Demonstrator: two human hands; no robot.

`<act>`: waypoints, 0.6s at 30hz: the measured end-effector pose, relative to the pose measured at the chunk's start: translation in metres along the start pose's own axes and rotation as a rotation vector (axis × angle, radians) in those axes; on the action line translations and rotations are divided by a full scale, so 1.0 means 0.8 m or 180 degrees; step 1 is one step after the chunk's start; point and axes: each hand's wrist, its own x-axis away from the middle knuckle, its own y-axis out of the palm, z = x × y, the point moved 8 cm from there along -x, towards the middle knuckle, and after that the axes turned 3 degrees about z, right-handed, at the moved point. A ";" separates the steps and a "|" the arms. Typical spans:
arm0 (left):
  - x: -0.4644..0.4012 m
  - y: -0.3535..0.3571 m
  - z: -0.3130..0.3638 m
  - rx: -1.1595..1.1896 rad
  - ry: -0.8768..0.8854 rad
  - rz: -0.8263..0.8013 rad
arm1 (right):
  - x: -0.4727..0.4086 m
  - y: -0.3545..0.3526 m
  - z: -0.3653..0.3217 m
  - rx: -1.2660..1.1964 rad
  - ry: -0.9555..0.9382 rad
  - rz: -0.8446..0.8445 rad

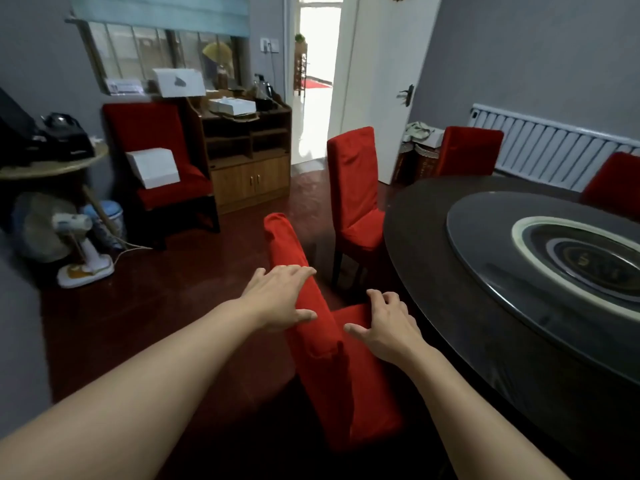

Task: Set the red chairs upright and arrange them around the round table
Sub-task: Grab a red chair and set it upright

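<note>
A red-covered chair [325, 368] lies tipped over on the floor just left of the round dark table [450, 271], its backrest pointing away from me. My left hand [280, 299] rests with spread fingers on the backrest. My right hand [384, 327] lies flat on the seat part, fingers straight. Another red chair [353, 188] stands upright at the table's left edge. Two more red chairs [467, 150] [613, 185] stand upright behind the table on its far side.
A fifth red chair [156, 157] with a white box on it stands against the left wall beside a wooden cabinet [249, 157]. A floor fan [69, 233] stands at left. An open doorway [315, 81] is ahead. A radiator [554, 150] lines the right wall.
</note>
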 end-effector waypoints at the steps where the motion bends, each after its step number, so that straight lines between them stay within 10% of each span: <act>1: -0.011 0.000 -0.020 0.0003 0.0089 -0.0083 | -0.009 0.004 -0.013 -0.0029 0.0127 0.0009; 18: -0.224 0.020 -0.108 -0.0088 0.1602 -0.0365 | -0.150 0.037 -0.073 -0.0426 0.1395 0.0236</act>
